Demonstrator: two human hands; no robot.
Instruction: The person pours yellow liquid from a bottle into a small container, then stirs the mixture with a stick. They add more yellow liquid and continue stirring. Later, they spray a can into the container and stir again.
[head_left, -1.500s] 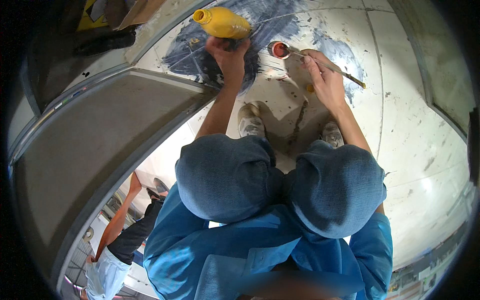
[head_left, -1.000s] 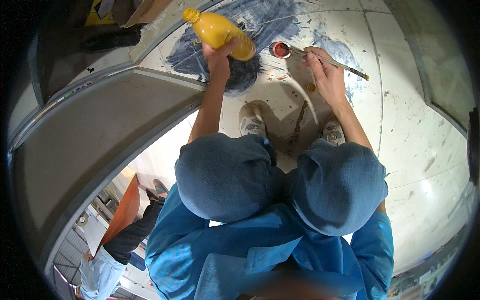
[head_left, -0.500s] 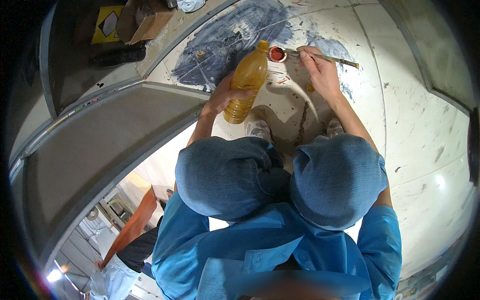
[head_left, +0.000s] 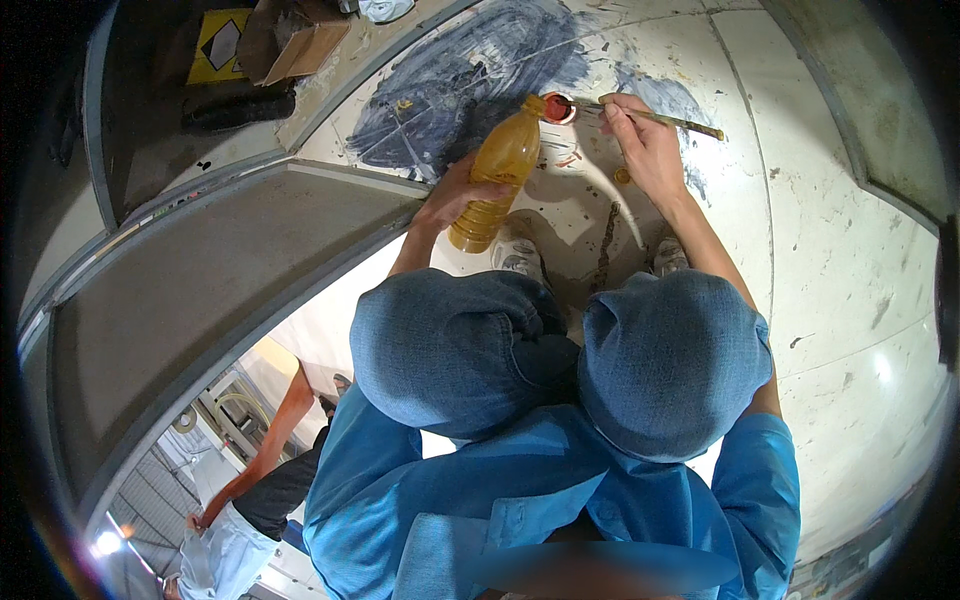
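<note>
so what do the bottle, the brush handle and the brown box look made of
Bottle: likely translucent, slightly glossy plastic, judging by its amber sheen and ridges around its lower part.

Brush handle: perhaps wood, yellowish with dark marks, but too thin to be sure.

Brown box: probably matte cardboard, from its flat, folded flaps.

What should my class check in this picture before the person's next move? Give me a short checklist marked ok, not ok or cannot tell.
1. Left hand wrapped around the yellow bottle: ok.
2. Bottle's neck lined up beside the small red-filled container: ok.
3. Any liquid leaving the bottle: cannot tell; its mouth is too small to read.
4. Right hand gripping the brush by its handle: ok.
5. Brush's tip dipped in the red: cannot tell; it points at the container, but depth is unclear.
6. Floor free of marks: not ok; dark smears cover part of it.
</note>
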